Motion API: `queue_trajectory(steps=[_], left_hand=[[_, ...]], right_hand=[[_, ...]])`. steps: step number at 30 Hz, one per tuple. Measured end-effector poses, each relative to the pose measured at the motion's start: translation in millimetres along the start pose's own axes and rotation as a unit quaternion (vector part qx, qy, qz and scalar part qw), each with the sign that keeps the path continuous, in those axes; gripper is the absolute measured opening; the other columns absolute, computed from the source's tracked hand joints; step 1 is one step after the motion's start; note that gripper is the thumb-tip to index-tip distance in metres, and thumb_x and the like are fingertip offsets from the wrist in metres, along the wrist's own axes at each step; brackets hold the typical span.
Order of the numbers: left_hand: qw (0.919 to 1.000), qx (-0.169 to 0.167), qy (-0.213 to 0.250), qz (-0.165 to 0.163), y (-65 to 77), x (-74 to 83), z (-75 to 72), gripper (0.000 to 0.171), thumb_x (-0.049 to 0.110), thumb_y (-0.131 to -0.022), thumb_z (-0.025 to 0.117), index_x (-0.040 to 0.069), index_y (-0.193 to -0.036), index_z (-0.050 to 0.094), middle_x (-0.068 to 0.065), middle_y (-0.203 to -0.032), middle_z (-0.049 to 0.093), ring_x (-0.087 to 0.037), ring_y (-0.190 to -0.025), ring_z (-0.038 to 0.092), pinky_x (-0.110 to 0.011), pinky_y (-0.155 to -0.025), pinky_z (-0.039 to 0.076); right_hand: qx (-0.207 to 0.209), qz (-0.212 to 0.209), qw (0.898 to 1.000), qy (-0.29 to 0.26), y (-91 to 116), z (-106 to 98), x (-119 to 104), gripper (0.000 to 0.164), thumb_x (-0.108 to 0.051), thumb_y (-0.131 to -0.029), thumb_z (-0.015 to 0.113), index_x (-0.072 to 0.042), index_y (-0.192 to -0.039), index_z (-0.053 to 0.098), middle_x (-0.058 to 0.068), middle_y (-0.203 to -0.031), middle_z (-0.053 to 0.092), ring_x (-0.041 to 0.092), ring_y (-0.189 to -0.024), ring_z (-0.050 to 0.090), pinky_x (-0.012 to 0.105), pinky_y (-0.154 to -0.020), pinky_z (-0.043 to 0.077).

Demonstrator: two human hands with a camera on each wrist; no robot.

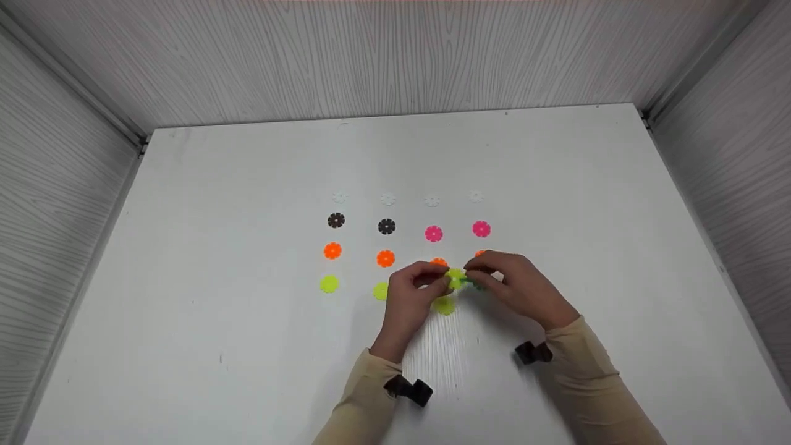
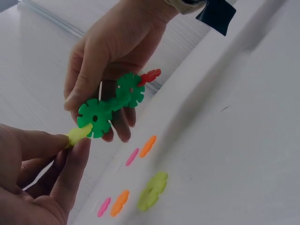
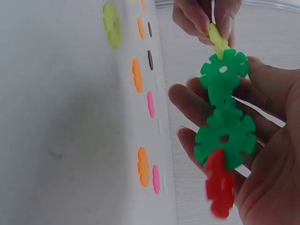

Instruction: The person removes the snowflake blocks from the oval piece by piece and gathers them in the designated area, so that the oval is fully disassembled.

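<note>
My left hand (image 1: 411,293) pinches a yellow snowflake disc (image 1: 456,279) between thumb and fingertips, over the near end of the disc rows. Facing it, my right hand (image 1: 525,289) grips a short chain of green snowflake discs (image 2: 95,118), its thumb near the end toward the left hand. The yellow disc's edge meets the slotted rim of the first green disc in both wrist views. At the chain's other end a red snowflake disc (image 3: 220,185) sticks out at an angle. Beneath the hands lies a loose yellow disc (image 1: 444,306).
On the white table (image 1: 216,216) lie rows of loose discs: white discs (image 1: 432,201) farthest back, then black discs (image 1: 387,226) and pink discs (image 1: 434,233), orange discs (image 1: 385,258), and yellow discs (image 1: 329,283) nearest. The hands partly cover the right side of the near rows. Grey wood-grain walls (image 1: 395,59) enclose the table.
</note>
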State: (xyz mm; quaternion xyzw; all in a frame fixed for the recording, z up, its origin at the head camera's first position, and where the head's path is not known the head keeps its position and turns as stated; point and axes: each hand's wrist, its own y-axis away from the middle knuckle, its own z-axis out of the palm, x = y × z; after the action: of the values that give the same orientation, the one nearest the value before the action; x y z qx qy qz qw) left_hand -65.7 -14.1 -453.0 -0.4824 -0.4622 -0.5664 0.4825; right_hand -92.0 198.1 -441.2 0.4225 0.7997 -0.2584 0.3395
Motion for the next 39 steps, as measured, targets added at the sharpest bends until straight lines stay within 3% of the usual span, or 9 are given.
queue_trajectory(steps=[5,9,13,18,25,39], left_hand=[[0.9984,0.014,0.055,-0.007,-2.0,-5.9,-2.4,0.016,-0.005,-0.089,0.069,-0.008,-0.104,0.068,-0.018,-0.103,0.065,-0.029,-0.088,0.067,-0.038,-0.079,0.059],[0.997,0.014,0.075,-0.016,-1.4,-6.2,-0.7,0.016,-0.005,-0.088,0.07,-0.008,-0.103,0.068,-0.018,-0.102,0.065,-0.028,-0.088,0.067,-0.038,-0.079,0.059],[0.9957,0.007,0.09,-0.022,-1.5,-6.1,1.7,0.015,-0.008,-0.087,0.069,-0.01,-0.101,0.068,-0.017,-0.099,0.064,-0.027,-0.086,0.067,-0.039,-0.078,0.059],[0.9938,-0.011,0.106,-0.032,-2.1,-6.8,2.5,0.015,-0.01,-0.086,0.068,-0.011,-0.101,0.065,-0.018,-0.095,0.063,-0.024,-0.083,0.066,-0.04,-0.077,0.06],[0.994,-0.018,0.099,-0.043,-1.8,-6.6,2.7,0.019,-0.009,-0.087,0.067,-0.01,-0.106,0.067,-0.018,-0.095,0.065,-0.025,-0.083,0.066,-0.04,-0.078,0.059],[0.9958,-0.014,0.073,-0.054,-4.7,-5.3,1.9,0.011,-0.008,-0.085,0.071,-0.008,-0.096,0.07,-0.017,-0.093,0.065,-0.027,-0.078,0.068,-0.039,-0.075,0.06]], right_hand=[[-0.004,0.006,1.0,0.003,1.9,-1.2,0.6,0.015,-0.017,-0.091,0.073,-0.021,-0.105,0.071,-0.016,-0.094,0.062,0.006,-0.089,0.061,0.031,-0.065,0.05],[-0.007,-0.005,1.0,0.01,2.0,-0.6,0.6,0.016,-0.013,-0.088,0.075,-0.018,-0.103,0.071,-0.014,-0.094,0.061,0.006,-0.089,0.061,0.032,-0.073,0.054],[-0.004,-0.03,0.999,0.023,1.3,0.4,1.5,0.015,-0.007,-0.087,0.075,-0.016,-0.098,0.072,-0.013,-0.09,0.06,0.006,-0.085,0.06,0.03,-0.079,0.054],[0.007,-0.063,0.997,0.054,1.8,1.3,3.5,0.013,-0.004,-0.086,0.075,-0.014,-0.094,0.074,-0.013,-0.088,0.059,0.007,-0.079,0.056,0.028,-0.073,0.054],[0.006,-0.074,0.995,0.067,2.9,1.4,4.2,0.012,-0.006,-0.087,0.074,-0.016,-0.094,0.076,-0.014,-0.089,0.06,0.006,-0.079,0.056,0.028,-0.072,0.054],[-0.007,-0.073,0.996,0.045,4.3,0.8,5.8,0.02,-0.002,-0.085,0.076,-0.017,-0.097,0.079,-0.014,-0.091,0.061,0.007,-0.081,0.057,0.03,-0.071,0.055]])
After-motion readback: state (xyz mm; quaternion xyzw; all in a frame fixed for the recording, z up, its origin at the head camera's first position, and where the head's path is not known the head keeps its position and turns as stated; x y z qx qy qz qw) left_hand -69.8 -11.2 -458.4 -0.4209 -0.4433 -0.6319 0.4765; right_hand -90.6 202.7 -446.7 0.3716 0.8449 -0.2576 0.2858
